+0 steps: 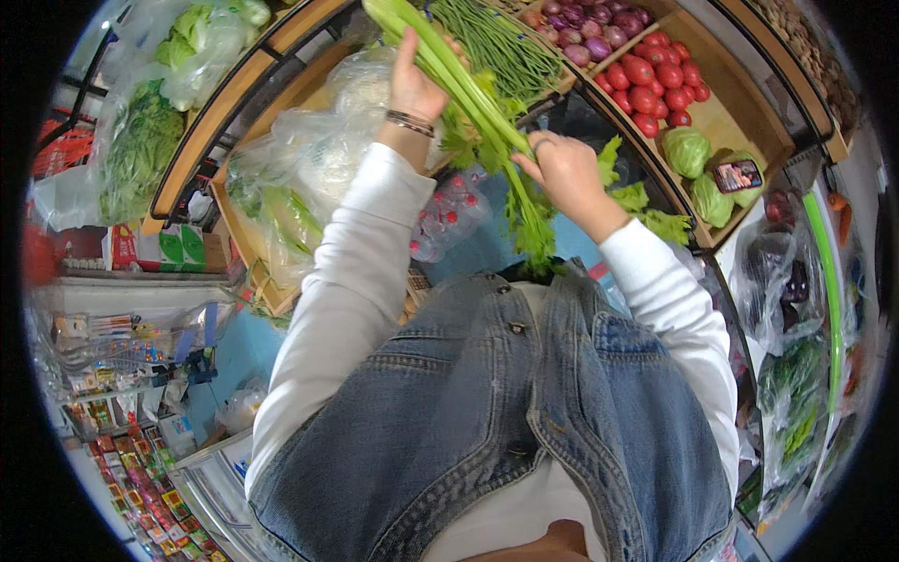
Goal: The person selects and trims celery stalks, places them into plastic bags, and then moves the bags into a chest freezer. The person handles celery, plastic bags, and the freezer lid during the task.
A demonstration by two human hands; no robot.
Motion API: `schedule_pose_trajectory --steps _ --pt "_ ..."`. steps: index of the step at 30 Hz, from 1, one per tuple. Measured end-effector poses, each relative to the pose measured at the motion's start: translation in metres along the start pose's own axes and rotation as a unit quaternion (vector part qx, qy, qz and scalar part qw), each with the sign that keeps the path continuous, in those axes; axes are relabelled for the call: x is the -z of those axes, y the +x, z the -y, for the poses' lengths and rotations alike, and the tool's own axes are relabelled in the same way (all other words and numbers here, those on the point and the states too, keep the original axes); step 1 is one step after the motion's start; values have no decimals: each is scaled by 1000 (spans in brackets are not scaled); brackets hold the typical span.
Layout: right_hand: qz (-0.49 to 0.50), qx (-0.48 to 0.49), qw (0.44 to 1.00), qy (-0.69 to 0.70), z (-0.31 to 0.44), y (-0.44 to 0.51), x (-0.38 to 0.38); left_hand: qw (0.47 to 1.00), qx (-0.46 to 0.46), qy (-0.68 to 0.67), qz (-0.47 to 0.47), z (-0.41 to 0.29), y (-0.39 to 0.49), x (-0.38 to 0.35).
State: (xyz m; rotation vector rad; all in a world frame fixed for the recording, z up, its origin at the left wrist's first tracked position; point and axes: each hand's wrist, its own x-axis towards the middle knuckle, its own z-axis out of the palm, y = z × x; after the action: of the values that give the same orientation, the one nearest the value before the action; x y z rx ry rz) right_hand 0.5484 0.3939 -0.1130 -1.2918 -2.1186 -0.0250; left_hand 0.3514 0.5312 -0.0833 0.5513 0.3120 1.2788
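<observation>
A bunch of celery (463, 84) slants across the top middle, its pale base at the upper left and its leaves hanging at the lower right. My left hand (420, 81) supports it near the base, thumb on the near side, the other fingers partly hidden behind the stalks. My right hand (567, 168) is closed round the stalks lower down, close to the leaves. Green beans (499, 53) lie in a wooden bin just behind the celery. Left of it, plastic-bagged vegetables (309, 161) fill another wooden bin.
Tomatoes (653, 77), red onions (593, 28) and green cabbages (692, 154) lie in wooden bins at the upper right, with a phone (737, 175) on a cabbage. Bagged eggplants (783, 274) are at the right. Wrapped bottles (449, 214) stand below the bins. Packaged goods (140, 485) line the lower left.
</observation>
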Motion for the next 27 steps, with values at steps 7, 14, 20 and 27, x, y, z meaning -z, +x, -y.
schedule_pose_trajectory --steps 7,14,20,27 --pt "58 4 997 48 -4 -8 1 997 19 76 27 11 11 1" --pt "108 238 955 142 41 -20 20 998 -1 15 -53 8 18 4" --pt "101 -14 984 143 -1 -73 10 993 -30 95 -70 -31 -6 47" --pt "-111 -555 790 234 -125 -162 29 987 8 139 -82 -45 -69 108"
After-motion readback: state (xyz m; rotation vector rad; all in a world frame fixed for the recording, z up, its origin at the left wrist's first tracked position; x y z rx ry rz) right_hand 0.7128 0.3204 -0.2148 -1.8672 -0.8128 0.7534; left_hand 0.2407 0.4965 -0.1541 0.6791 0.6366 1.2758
